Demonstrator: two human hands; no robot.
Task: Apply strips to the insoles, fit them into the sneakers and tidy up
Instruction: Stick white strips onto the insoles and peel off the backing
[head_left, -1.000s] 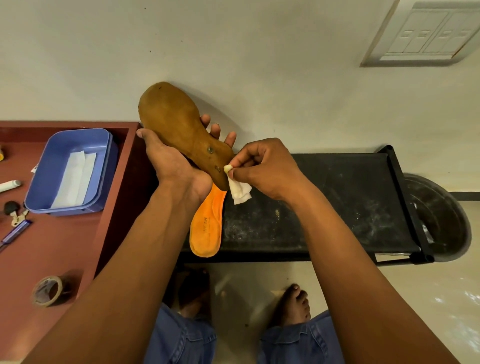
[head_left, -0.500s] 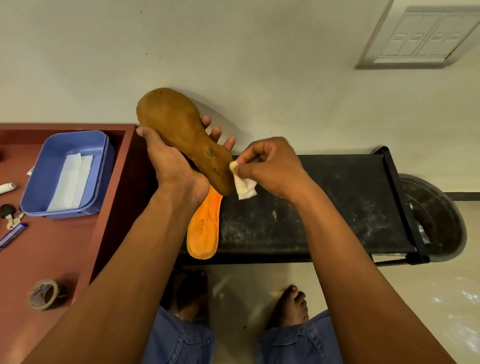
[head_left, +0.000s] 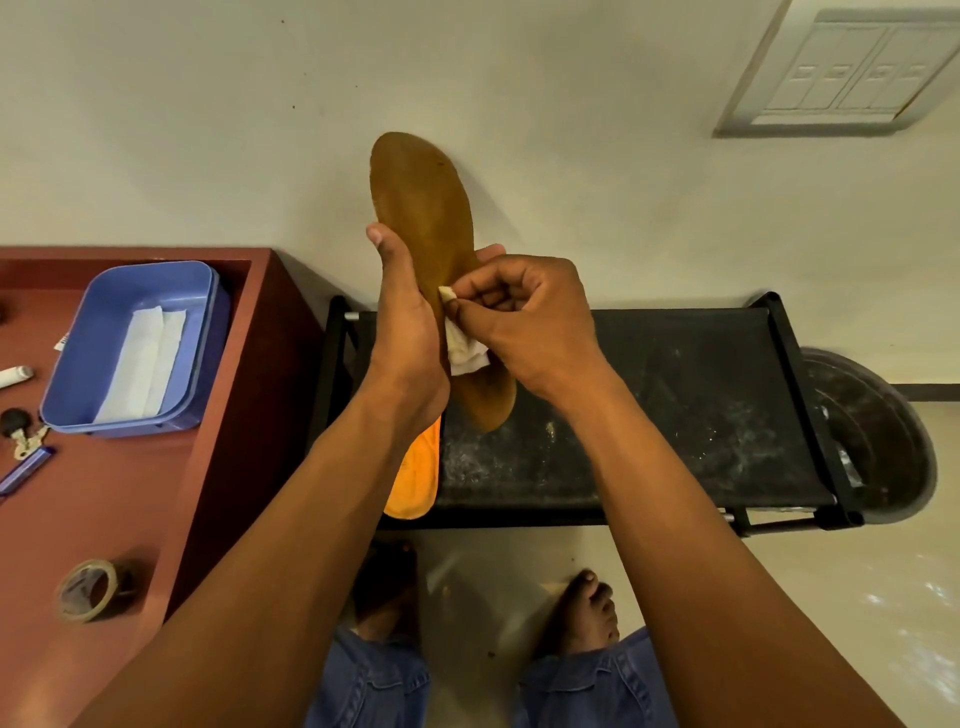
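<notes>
My left hand (head_left: 408, 332) grips a brown insole (head_left: 423, 208) upright in front of the wall, underside toward me. My right hand (head_left: 524, 317) pinches a small white strip (head_left: 465, 353) against the insole's middle. An orange insole (head_left: 415, 478) lies on the black rack below, mostly hidden by my left forearm. More white strips (head_left: 140, 358) lie in a blue tray (head_left: 202, 332) on the red table. No sneakers are in view.
The red table (head_left: 104, 519) at left carries a tape roll (head_left: 85, 590), keys (head_left: 21, 436), a pen (head_left: 23, 470) and a white tube (head_left: 15, 375). A black rack (head_left: 675, 415) stands ahead, a dark round basin (head_left: 878, 431) at its right. My bare feet (head_left: 589, 613) are on the floor.
My left hand has turned the brown insole from tilted left to nearly upright. My right hand moved with the strip from the heel up to the insole's middle.
</notes>
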